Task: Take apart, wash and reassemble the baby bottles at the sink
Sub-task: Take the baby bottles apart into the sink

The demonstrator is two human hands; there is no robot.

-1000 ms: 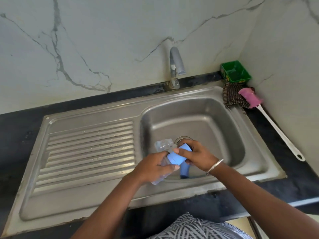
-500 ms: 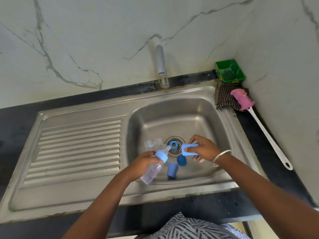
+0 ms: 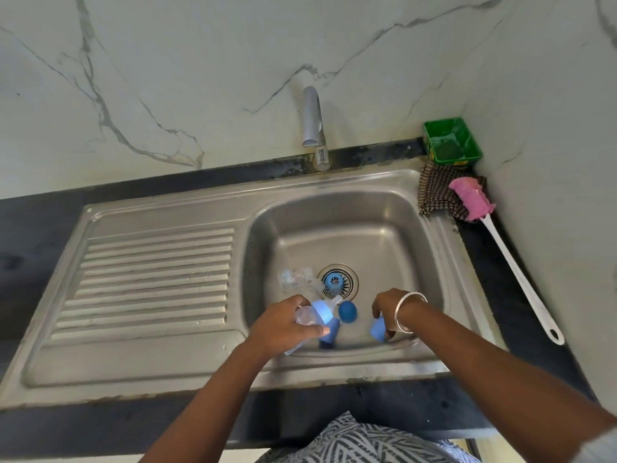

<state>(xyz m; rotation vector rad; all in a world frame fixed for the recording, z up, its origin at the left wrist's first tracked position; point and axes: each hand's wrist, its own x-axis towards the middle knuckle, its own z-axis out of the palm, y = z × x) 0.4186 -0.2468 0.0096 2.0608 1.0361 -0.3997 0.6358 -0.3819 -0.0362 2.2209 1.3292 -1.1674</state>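
Sink basin (image 3: 384, 228) holds loose blue caps (image 3: 348, 311) near drain. Left hand (image 3: 283, 325), fingers curled, grips baby bottle (image 3: 312, 320); right hand (image 3: 392, 307) pinches blue cap (image 3: 378, 330). Pink brush (image 3: 470, 198) and cloth (image 3: 434, 192) on surface, right.

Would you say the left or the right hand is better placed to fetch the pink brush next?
Probably the right hand. It is on the same side as the brush, which lies on the counter right of the basin, and it holds only a blue cap to set down. The left hand grips the bottle.
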